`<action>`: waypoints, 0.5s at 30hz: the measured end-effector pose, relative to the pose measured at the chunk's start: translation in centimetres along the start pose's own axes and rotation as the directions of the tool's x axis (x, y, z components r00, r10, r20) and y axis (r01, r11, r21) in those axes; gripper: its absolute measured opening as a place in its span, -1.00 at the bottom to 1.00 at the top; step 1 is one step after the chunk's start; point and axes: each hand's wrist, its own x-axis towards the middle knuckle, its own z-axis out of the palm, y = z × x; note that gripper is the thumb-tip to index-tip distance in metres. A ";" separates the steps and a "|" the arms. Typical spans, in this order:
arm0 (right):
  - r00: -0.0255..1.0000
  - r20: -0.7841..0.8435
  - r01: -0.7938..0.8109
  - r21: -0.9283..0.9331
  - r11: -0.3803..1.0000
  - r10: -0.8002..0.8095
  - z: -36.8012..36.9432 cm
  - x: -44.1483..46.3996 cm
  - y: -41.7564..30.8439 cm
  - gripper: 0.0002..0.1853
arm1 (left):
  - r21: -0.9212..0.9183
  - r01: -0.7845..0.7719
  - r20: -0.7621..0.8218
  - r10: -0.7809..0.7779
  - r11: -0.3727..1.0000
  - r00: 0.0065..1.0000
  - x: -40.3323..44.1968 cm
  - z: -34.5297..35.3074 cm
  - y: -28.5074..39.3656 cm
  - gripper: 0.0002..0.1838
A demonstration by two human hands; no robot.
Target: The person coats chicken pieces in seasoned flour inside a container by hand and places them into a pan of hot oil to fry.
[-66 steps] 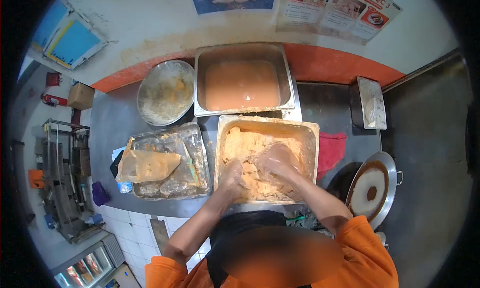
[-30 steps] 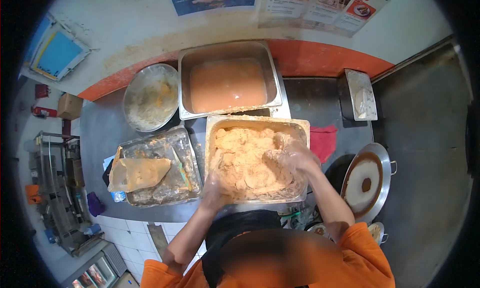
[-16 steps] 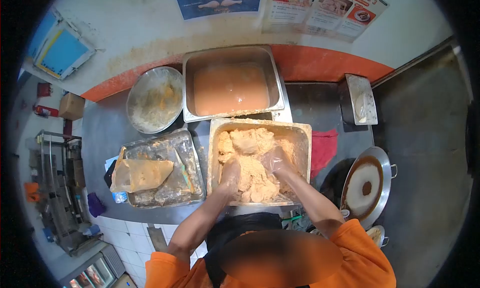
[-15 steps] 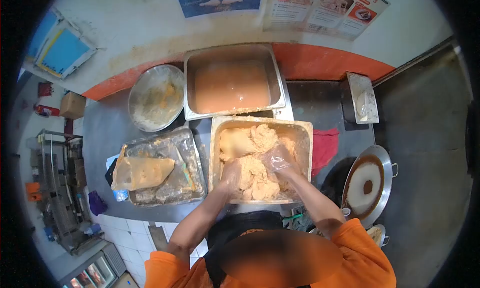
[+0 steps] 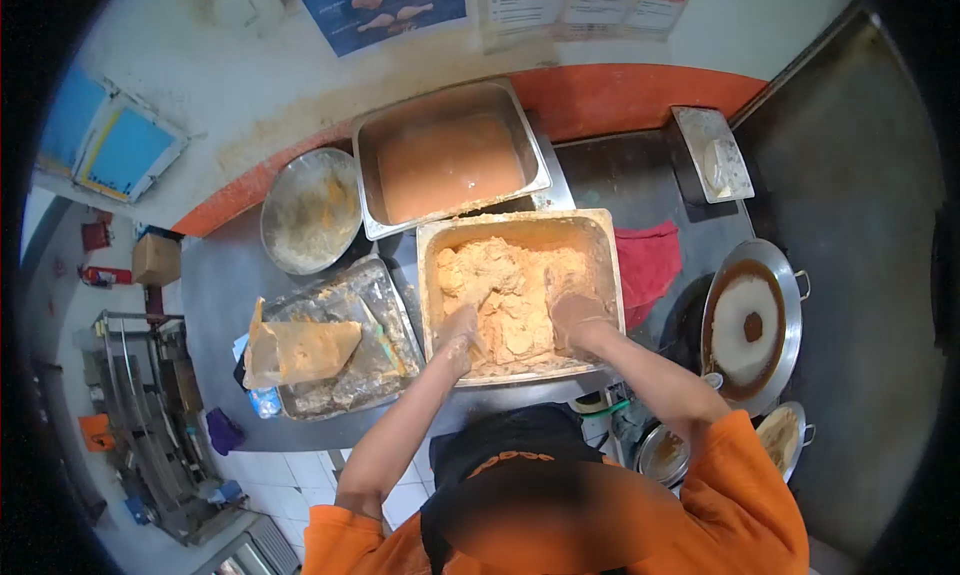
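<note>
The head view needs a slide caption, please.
Left hand and right hand in a metal pan of clumpy orange mixture.

Clearance exists above my left hand (image 5: pixel 458 335) and right hand (image 5: pixel 580 316); walls of the crumb-filled pan (image 5: pixel 560 231) bound lateral travel. The liquid-filled pan (image 5: pixel 516 127) obstructs forward reach; the tray (image 5: pixel 350 380) stands left.

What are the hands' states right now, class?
Left hand: at the pale orange, lumpy mixture in the rectangular metal pan; open or closed cannot be told.
Right hand: in the same mixture; grip cannot be told.
</note>
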 end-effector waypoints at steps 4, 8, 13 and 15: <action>0.999 -0.043 -0.031 0.028 0.999 0.033 -0.3 1.6 0.7 -0.64 | 0.013 -0.017 -0.044 0.018 1.000 0.999 2.0 -1.1 -0.9 -0.52; 0.993 -0.115 0.016 -0.183 0.983 -0.037 -2.7 1.4 1.6 -0.61 | -0.160 0.014 0.111 0.004 0.987 0.994 1.6 -1.0 -0.6 -0.54; 0.957 -0.291 0.066 0.291 0.955 0.022 -10.6 -1.3 -1.5 -0.54 | -0.256 0.071 0.203 -0.019 0.964 0.979 -2.5 0.4 1.7 -0.51; 0.968 -0.252 0.103 0.413 0.905 0.005 -14.5 -4.5 -3.9 -0.54 | -0.289 0.066 0.208 -0.004 0.955 0.978 -4.0 1.2 3.1 -0.52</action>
